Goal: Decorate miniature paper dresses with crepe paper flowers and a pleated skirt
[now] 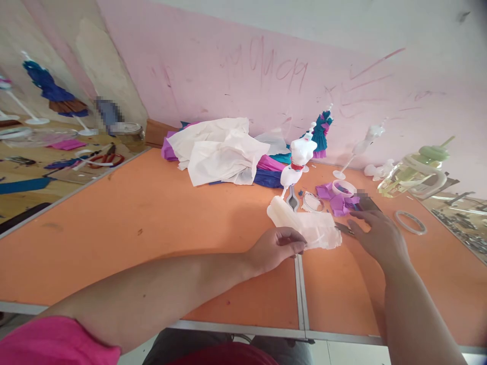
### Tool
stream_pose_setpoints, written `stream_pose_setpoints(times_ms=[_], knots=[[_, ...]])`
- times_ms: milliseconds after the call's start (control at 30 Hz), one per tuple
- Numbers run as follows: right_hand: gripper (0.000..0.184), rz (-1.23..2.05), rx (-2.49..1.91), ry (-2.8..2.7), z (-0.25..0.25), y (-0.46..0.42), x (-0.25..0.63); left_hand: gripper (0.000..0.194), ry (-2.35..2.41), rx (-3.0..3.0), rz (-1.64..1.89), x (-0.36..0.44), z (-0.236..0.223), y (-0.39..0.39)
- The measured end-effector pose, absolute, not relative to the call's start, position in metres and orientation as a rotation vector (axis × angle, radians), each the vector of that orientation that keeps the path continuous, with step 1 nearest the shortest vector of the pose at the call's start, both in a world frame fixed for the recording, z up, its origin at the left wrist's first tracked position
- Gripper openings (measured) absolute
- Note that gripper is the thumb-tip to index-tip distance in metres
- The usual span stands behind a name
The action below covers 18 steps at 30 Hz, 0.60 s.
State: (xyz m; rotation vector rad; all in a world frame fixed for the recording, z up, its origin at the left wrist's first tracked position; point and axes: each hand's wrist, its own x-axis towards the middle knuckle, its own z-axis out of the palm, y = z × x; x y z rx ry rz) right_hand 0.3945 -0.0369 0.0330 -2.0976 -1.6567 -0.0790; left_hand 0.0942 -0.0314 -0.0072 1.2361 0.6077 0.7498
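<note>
A small white dress-form mannequin (pixel 303 151) with a red band at its waist leans on a stand, and a folded piece of cream crepe paper (pixel 317 228) lies in front of it. My left hand (pixel 279 248) is at the paper's near edge, thumb and fingertips pinched together. Whatever lies between them is too small to make out. My right hand (pixel 380 238) hovers to the right of the paper, fingers apart and holding nothing visible. Just under its fingertips is a pair of scissors (pixel 344 229), partly hidden.
Crumpled white paper (pixel 224 152) covers coloured sheets at the back. Purple scraps (pixel 340 203), tape rolls (pixel 411 222) and a green-lidded bottle (pixel 414 170) stand on the right. A dressed mannequin (pixel 322 134) is by the wall. Another table (pixel 76 182) adjoins on the left.
</note>
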Motion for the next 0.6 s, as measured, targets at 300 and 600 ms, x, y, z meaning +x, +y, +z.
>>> stream_pose_setpoints(times_ms=[300,600], knots=[[0.028,1.025,-1.589,-1.56,0.035,-0.048,0.306,0.032,0.654,1.161,0.793,0.095,-0.004,-0.026],[0.015,0.86,-1.521,-1.754,0.037,-0.053,0.295,0.034,0.775,1.116,0.856,0.097,-0.012,-0.02]])
